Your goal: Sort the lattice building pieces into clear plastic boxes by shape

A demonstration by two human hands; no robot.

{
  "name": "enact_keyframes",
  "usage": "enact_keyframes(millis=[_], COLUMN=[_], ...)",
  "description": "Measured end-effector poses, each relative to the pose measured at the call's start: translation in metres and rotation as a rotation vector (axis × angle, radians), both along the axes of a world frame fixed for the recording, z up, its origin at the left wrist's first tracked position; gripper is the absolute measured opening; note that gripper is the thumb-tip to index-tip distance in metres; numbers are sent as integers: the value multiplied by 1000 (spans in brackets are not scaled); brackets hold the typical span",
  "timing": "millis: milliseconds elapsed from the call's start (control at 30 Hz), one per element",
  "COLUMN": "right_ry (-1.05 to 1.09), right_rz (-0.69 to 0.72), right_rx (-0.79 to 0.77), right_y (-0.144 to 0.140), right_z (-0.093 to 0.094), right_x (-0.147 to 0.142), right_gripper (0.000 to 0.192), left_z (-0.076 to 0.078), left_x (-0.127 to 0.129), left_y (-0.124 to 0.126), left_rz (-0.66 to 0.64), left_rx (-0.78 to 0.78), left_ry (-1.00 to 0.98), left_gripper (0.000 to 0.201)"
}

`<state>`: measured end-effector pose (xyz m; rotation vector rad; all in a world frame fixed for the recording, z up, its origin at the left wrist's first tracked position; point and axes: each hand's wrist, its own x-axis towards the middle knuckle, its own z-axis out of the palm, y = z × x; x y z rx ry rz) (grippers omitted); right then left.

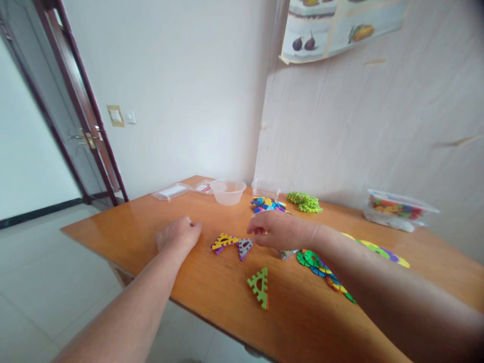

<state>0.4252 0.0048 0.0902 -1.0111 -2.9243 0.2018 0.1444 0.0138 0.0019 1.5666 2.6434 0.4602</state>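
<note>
Notched yellow and grey triangles

Bright, soft daylight; glare on the glossy table; edges bend, corners darken, slightly blurred.

Looks like a home room, not a lab: wooden table pushed into the wall corner, fruit poster above, brown door left, tiled floor, plastic toy pieces scattered near the table's far edge.
</note>
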Motion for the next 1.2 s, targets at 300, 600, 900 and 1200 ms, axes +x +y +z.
enact_keyframes(millis=[300, 600, 900, 1200], right_ry=[-84, -190, 77, -64], right_rz=[27, -12, -98, -212], right_rx=[112, 75, 16, 79], right_y=[2, 15, 36, 51], right_z=[-19, -24, 7, 16], right_x=[-66, -80, -33, 36], right_gripper=[48, 40, 38, 33], left_z=[0, 0, -5, -1], left_x=[1, 2, -3, 0], left_y=[-2, -3, 2, 0], left_rz=[-11, -13, -16, -15], left_rx=[17, 26, 33, 17], left_ry=[5, -8, -11, -26], left_gripper=[38, 37, 39, 40])
